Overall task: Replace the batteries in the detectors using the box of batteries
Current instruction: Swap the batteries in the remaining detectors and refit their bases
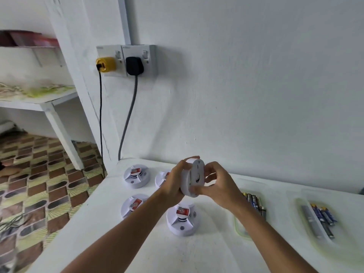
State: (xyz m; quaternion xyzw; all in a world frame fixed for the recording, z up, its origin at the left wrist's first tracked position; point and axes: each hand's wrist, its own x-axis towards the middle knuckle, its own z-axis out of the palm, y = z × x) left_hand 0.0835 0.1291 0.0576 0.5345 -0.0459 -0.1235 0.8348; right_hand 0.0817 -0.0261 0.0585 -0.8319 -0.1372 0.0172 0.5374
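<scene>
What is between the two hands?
In the head view, a white round detector is between them, held up on edge above the table. The left hand and right hand both grip it.

Detectors (183, 218) lie left of battery containers (315, 217).

Bright, even light; soft focus; edges bowed, perhaps slightly blurred.

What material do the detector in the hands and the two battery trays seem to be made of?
Detector: likely moulded white plastic, with a smooth, slightly glossy shell and rounded edges. Trays: probably clear, thin plastic; the white table shows through them, and the near one has a greenish rim. Both hands hold the detector.
</scene>
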